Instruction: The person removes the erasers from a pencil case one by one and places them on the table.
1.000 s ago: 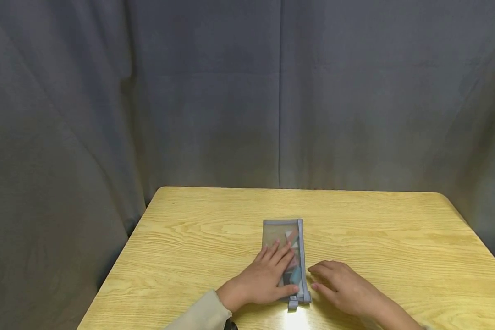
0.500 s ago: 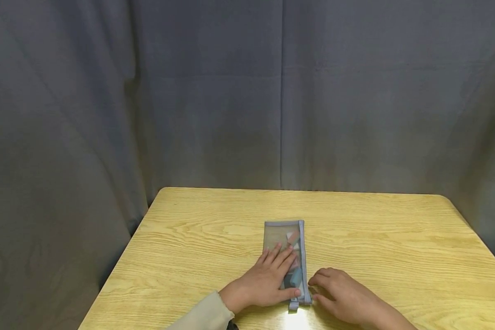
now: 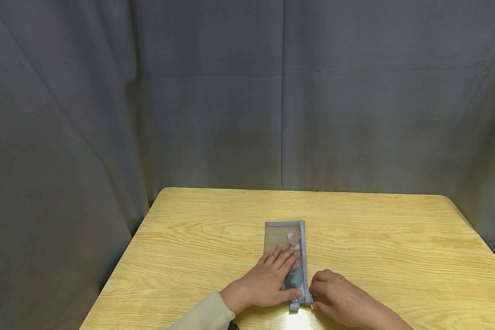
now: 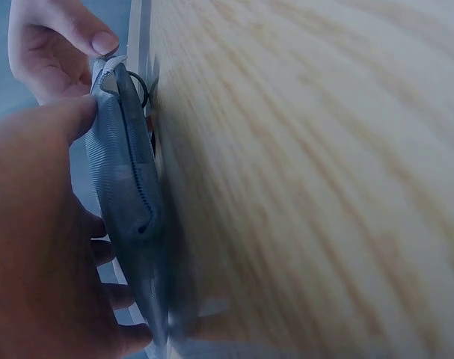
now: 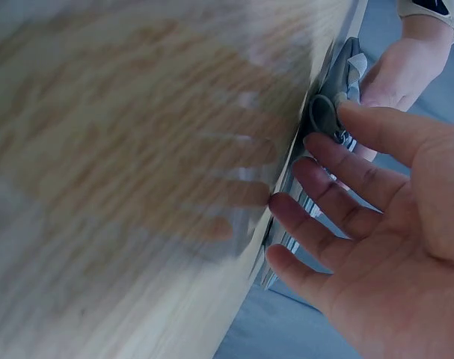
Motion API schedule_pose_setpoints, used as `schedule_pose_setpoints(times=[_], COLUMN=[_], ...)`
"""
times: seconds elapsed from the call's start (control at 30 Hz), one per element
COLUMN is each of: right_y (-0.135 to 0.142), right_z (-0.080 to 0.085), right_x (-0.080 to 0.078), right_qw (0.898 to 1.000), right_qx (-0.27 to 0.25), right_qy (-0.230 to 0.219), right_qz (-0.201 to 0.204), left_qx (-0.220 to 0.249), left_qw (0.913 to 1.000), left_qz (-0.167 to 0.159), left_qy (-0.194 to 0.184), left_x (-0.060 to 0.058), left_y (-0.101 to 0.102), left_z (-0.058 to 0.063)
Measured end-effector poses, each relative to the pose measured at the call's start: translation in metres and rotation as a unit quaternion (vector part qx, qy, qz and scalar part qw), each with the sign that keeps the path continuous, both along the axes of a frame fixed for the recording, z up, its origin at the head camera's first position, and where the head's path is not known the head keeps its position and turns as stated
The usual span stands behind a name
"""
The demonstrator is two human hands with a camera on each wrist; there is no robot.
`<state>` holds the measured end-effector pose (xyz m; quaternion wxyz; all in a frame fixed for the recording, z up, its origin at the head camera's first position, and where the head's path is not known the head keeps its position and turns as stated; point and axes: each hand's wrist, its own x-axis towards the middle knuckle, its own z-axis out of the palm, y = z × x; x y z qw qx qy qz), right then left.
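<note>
A flat mesh zip pouch (image 3: 277, 233) with grey-blue edging lies lengthwise on the wooden table. Through the mesh show a blue piece (image 3: 297, 277) and a pink-and-white piece (image 3: 294, 237). My left hand (image 3: 261, 284) rests on it with fingers spread and straight, the thumb near the close end. At the close right corner is my right hand (image 3: 340, 298), thumb and index finger around the ring-shaped zipper pull (image 5: 322, 114); its other fingers are loosely bent beside the pouch edge. A short fabric tab (image 3: 294, 306) sticks out from the close end.
The pale wooden table (image 3: 396, 238) has rounded far corners. Dark grey curtains (image 3: 214, 101) hang behind it and along both sides. A bright light reflection lies on the wood just below the pouch.
My right hand's fingers have curled in and come to the pouch's close right corner, around the zipper pull. The left hand stays pressed on the pouch.
</note>
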<state>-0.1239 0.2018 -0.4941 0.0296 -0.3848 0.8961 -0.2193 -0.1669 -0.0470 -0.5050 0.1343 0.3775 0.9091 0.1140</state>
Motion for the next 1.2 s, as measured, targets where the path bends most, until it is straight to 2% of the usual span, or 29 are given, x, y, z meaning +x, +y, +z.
schedule_pose_setpoints(times=[0.3, 0.77, 0.97, 1.2], right_y=[-0.004, -0.012, -0.016, -0.016], right_z=[-0.002, -0.003, -0.003, -0.003], right_x=[0.001, -0.001, 0.0, 0.001], right_qw=[1.0, 0.999, 0.999, 0.998], right_qx=[0.006, 0.037, 0.03, 0.026], right_qy=[-0.01, -0.003, -0.017, -0.007], right_qz=[-0.014, -0.033, -0.04, -0.052], left_qx=[-0.009, -0.011, -0.007, -0.006], left_qw=[0.9999, 0.9999, 1.0, 0.9999], left_qz=[-0.005, -0.003, 0.0, 0.0], left_qy=[-0.005, -0.005, -0.007, -0.01], left_x=[0.0, -0.002, -0.001, -0.003], left_y=[0.001, 0.002, 0.0, -0.001], left_z=[0.002, 0.0, 0.001, 0.003])
